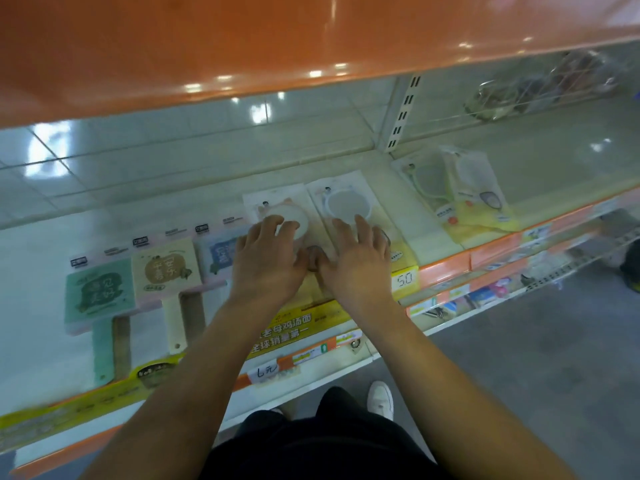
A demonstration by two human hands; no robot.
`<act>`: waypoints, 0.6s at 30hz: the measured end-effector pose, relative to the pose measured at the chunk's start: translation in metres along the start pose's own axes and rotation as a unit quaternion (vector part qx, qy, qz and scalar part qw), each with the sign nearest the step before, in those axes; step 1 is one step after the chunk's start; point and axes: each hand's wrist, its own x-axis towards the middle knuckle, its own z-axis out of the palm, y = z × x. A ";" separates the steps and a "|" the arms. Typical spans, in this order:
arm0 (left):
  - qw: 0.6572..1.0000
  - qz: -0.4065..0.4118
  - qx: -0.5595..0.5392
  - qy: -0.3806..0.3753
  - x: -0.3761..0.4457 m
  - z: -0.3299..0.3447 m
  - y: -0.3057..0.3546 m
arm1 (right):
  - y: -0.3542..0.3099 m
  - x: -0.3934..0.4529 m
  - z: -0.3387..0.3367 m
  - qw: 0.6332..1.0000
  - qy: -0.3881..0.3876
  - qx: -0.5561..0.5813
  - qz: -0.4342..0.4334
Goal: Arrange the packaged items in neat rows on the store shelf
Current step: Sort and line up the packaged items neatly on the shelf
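Note:
Two packaged round mirrors lie side by side on the pale shelf (180,188). My left hand (266,258) rests flat with spread fingers on the left package (273,202), which shows a pinkish round frame. On the right package (346,199), with a white round ring, lies my right hand (356,261), fingers straight and spread. Both thumbs meet between the two packs. To the left lie a green paddle-shaped pack (100,296), a cream one (166,268) and a blue one (218,254) in a row.
Two more packaged mirrors (460,188) overlap on the shelf to the right. An orange shelf (242,46) hangs overhead. A slotted upright post (401,112) splits the shelf bays. Price tags (405,280) line the front edge; lower shelves (485,292) hold small goods.

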 end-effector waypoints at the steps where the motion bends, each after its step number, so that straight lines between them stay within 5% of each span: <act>1: 1.000 0.009 0.000 -0.001 0.003 0.003 0.008 | 0.009 0.003 -0.004 1.000 -0.002 0.002 0.005; 18: 1.000 0.028 0.010 -0.011 0.079 0.068 0.206 | 0.199 0.088 -0.085 0.998 0.047 -0.002 0.030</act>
